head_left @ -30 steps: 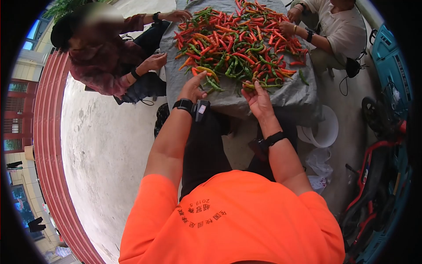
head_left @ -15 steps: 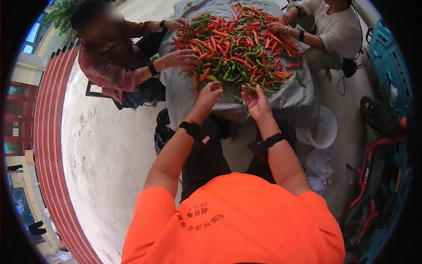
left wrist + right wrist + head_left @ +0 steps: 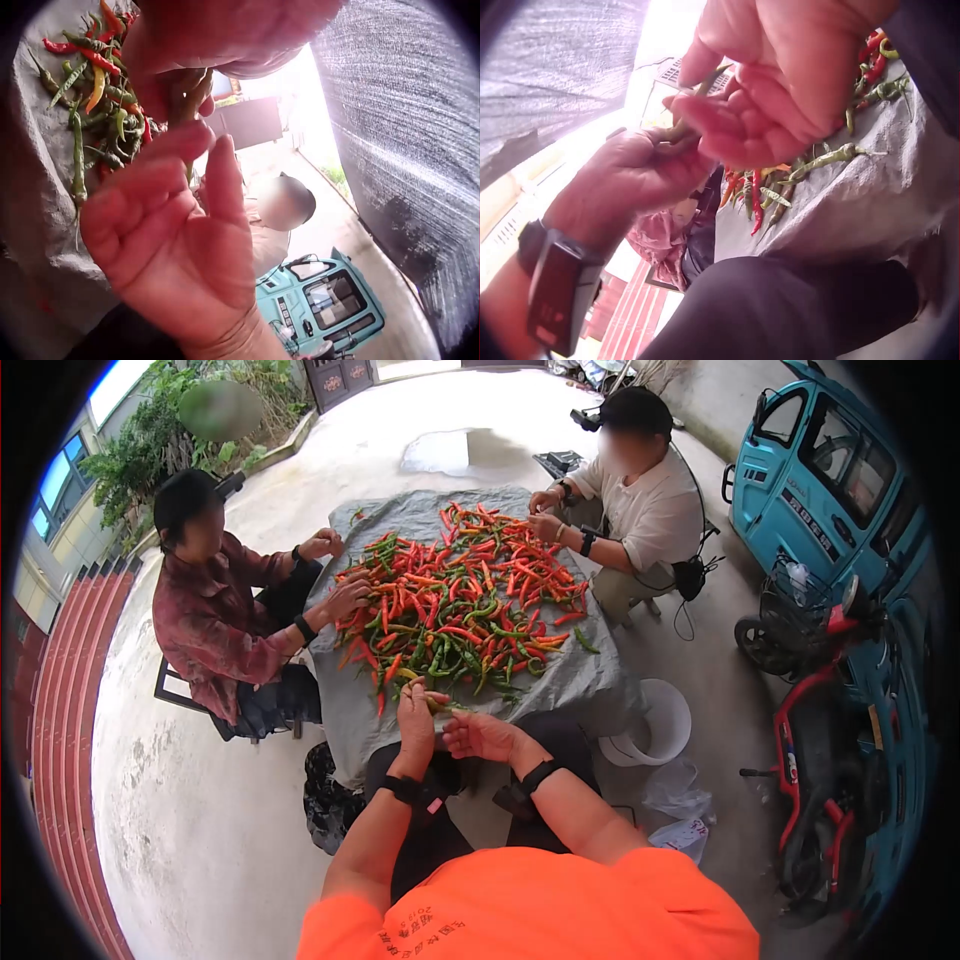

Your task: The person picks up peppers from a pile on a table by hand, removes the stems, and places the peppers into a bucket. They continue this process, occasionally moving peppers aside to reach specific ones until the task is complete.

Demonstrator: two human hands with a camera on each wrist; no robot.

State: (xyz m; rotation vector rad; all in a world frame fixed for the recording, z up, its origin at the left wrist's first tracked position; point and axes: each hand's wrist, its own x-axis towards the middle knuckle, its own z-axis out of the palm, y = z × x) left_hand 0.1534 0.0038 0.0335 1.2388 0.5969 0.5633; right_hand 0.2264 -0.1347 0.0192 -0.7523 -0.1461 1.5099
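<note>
My left hand and right hand meet just in front of the near edge of a cloth-covered table. A slim green chili pepper spans the gap between them, gripped in the left fingers at one end. At its other end, the right thumb and forefinger pinch it, as the right wrist view shows. In the left wrist view my right palm faces the camera, and the left hand partly hides the pepper. Beyond both hands lies a broad pile of red, green and orange chili peppers.
Grey cloth drapes over the table. One person sits at the left with hands at the pile, another at the far right. A white bucket, plastic bag, red bike and blue vehicle stand to the right.
My right hand has left the pile's near edge and come left and back to meet the left hand, which looked empty half a second ago. The head view has tilted up.
</note>
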